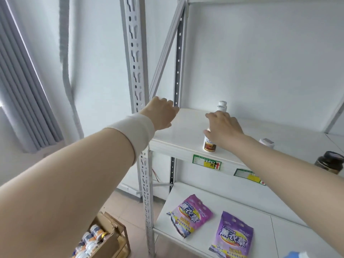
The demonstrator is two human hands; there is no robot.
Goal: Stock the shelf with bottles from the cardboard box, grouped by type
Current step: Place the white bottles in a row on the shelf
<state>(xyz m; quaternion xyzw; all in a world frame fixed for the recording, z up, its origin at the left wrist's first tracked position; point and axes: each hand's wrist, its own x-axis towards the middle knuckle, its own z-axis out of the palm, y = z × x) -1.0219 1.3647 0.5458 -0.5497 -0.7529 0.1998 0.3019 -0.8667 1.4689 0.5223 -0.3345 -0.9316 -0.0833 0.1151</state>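
Observation:
My right hand (pixel 222 128) is closed over a small white bottle with a red-brown label (pixel 209 145), which stands near the front edge of the upper white shelf (pixel 186 125). Behind it stands a second white bottle (pixel 222 106). My left hand (pixel 161 115) reaches to the shelf's left end by the upright, fingers curled, nothing visible in it. The cardboard box (pixel 108 237) with several bottles sits on the floor at lower left.
A white cap (pixel 266 142) and a dark brown jar (pixel 329 162) stand further right on the same shelf. Two purple bags (pixel 191 214) lie on the lower shelf. Grey perforated uprights (pixel 135 71) frame the shelf's left side. Price tags (pixel 206 162) hang on the front edge.

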